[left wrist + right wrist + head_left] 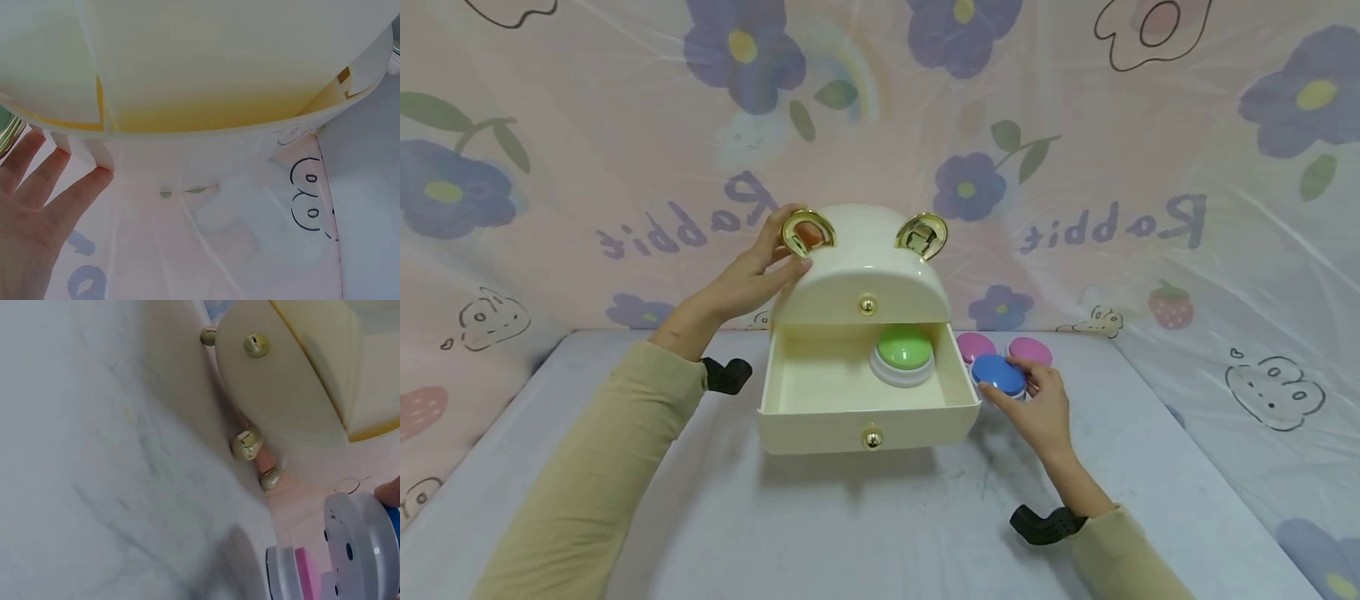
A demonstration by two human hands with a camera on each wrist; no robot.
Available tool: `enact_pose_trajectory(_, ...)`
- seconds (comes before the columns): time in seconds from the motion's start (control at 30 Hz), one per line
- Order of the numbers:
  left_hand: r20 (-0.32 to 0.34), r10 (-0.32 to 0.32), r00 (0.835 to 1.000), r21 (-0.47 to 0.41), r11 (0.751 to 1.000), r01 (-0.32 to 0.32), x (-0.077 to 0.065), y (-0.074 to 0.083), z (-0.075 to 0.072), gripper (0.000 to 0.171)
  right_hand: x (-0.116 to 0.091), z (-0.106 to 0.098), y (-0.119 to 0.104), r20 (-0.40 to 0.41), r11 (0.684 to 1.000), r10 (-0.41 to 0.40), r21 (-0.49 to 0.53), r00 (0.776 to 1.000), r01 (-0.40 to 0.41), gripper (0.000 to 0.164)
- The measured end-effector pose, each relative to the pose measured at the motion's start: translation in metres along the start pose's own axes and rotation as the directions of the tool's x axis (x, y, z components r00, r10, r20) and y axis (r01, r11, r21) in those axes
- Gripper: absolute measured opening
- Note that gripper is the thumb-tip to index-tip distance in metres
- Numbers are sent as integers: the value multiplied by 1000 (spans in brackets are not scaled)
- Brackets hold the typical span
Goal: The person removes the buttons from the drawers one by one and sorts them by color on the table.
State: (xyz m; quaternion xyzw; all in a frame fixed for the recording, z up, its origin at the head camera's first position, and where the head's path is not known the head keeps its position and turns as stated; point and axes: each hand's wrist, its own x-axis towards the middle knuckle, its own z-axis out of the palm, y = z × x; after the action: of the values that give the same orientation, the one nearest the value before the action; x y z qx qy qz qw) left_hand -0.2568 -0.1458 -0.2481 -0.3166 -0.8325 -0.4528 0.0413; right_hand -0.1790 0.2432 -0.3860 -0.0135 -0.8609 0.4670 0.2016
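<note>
Flower-printed cloth (865,150) backs a white tabletop (865,533). Near its far edge, beside a cream drawer box (861,287), the right hand's grip (1037,406), parted button-wide, pinches a glossy blue button (997,374); only the right wrist view shows the pale, holed underside (340,519). The left hand's grip (751,275), thumb apart from fingers, holds the box's upper side.

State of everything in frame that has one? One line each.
Box: upright
Lower drawer: pulled open
Upper compartment: shut
Green button: upright inside the lower drawer
Blue button: held off the table
Two pink buttons: on the table
Left hand: touching the box
Right hand: pinching the blue button
</note>
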Motion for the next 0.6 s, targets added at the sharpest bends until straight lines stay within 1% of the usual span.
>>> enact_pose_trajectory(0.17,1,-15,1000,2,1000,15,-1,1,0,70,0,6,7,16,999,18,-51,1000,-17,61)
enact_pose_trajectory(0.4,2,-24,1000,3,1000,24,0,1,0,69,2,15,18,82,995,49,-88,995,-42,56)
enact_pose_trajectory(0.6,-1,-45,999,-5,999,45,-1,3,1,68,3,21,21,70,993,27,-116,997,-19,54)
